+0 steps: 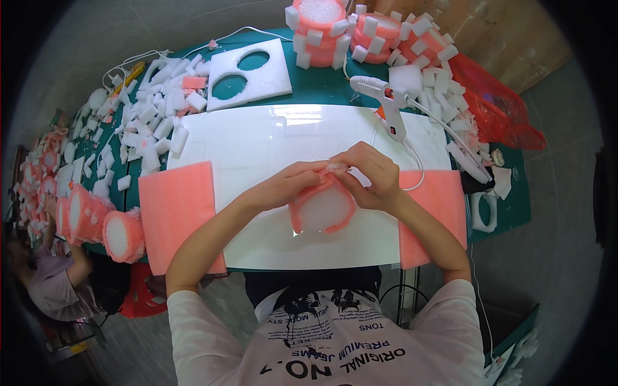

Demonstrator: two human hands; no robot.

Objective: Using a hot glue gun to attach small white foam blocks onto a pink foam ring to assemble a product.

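A round foam piece (320, 211), white in the middle with a pink foam wrap around its edge, is on the white board (257, 239) in front of me. My left hand (297, 182) is closed on the far left part of its pink wrap. On the far right side my right hand (371, 177) pinches the same wrap, thumb and fingers bent toward my left hand. Between my fingertips a small whitish bit (337, 167) shows at the rim; I cannot tell whether it is foam or film. Pink foam sheets (179, 215) flank the board.
A white glue gun (386, 103) with its cable stands beyond my right hand. White foam scraps (151, 122) and a foam sheet with round holes (273, 80) lie behind. Finished-looking pink rounds (320, 45) are stacked at the back. Another person (58, 276) sits at left.
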